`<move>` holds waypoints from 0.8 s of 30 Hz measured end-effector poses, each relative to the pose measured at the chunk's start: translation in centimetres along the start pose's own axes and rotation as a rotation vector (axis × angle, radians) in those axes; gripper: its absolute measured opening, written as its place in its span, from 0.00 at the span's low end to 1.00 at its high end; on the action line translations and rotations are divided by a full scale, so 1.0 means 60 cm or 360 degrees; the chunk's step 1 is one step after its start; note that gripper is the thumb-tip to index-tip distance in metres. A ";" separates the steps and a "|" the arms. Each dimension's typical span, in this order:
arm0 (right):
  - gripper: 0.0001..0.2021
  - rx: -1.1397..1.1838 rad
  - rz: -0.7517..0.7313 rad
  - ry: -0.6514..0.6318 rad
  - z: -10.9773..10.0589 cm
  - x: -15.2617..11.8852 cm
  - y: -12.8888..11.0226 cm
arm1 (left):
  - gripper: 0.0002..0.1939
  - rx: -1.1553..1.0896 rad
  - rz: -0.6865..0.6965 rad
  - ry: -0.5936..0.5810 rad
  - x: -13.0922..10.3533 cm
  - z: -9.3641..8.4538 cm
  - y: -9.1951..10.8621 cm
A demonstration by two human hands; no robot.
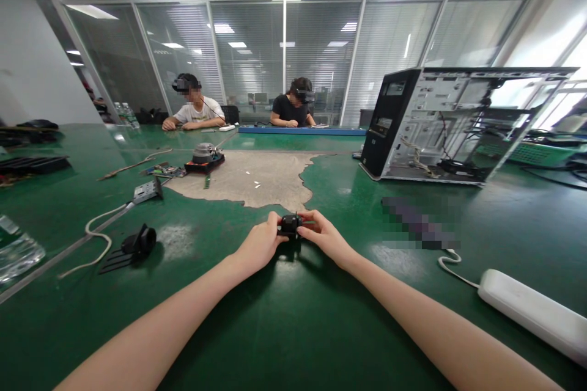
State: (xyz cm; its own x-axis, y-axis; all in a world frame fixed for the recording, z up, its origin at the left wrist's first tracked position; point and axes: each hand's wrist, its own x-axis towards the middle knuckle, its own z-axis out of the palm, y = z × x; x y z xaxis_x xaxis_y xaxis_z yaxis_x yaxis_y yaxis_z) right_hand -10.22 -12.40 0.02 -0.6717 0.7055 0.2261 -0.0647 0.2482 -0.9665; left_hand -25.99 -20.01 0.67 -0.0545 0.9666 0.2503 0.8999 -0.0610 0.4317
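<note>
Between both hands, low over the green tabletop (293, 305), is a small black part (290, 223) with a rounded body and a thin upright edge at its right. Its exact kind I cannot make out. My left hand (262, 235) grips it from the left, fingers closed around that side. On the right side, the thumb and fingers of my right hand (323, 233) pinch it. To the left lies a black plastic piece (140, 241) with a round opening and several long prongs, apart from both hands.
An opened black computer case (394, 125) stands at right, above a blurred-out phone-like object (417, 223) and a white power strip (532, 308). Left are a metal bracket (147, 190), a cable (98, 217), a plastic bottle (16, 250) and a fan-like cooler (205, 157). Two people sit opposite.
</note>
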 end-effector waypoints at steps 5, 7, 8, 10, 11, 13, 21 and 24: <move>0.12 0.0038 -0.0075 -0.0013 0.001 -0.004 -0.005 | 0.13 0.0006 -0.0016 -0.0002 0.000 -0.001 0.002; 0.10 0.0018 -0.0072 0.0000 0.000 -0.003 -0.003 | 0.13 -0.0001 -0.0014 -0.0001 0.000 -0.001 0.002; 0.10 0.0009 -0.0071 0.0004 0.000 -0.002 -0.002 | 0.13 -0.0008 -0.0017 -0.0005 0.001 -0.001 0.002; 0.12 -0.0008 -0.0059 0.0017 0.000 0.000 0.000 | 0.13 -0.0020 -0.0026 -0.0010 0.001 0.000 0.002; 0.13 -0.0019 -0.0042 0.0028 0.000 0.000 0.000 | 0.13 -0.0023 -0.0026 -0.0010 0.001 -0.001 0.002; 0.15 -0.0037 -0.0010 0.0038 0.001 0.001 -0.001 | 0.13 -0.0014 -0.0023 -0.0008 0.001 -0.001 0.001; 0.11 0.0033 -0.0040 -0.0004 0.003 -0.004 -0.010 | 0.13 -0.0012 -0.0050 -0.0026 0.001 -0.004 0.006; 0.10 0.0013 -0.0057 0.0013 0.003 -0.002 -0.008 | 0.13 -0.0029 -0.0058 -0.0035 0.001 -0.005 0.006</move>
State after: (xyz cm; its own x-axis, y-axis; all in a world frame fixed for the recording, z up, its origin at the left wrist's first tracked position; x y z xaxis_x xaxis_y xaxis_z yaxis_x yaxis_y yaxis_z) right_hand -10.22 -12.73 0.45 -0.6627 0.7018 0.2613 -0.0942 0.2680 -0.9588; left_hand -25.78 -20.04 1.09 -0.0770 0.9736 0.2150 0.8895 -0.0303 0.4559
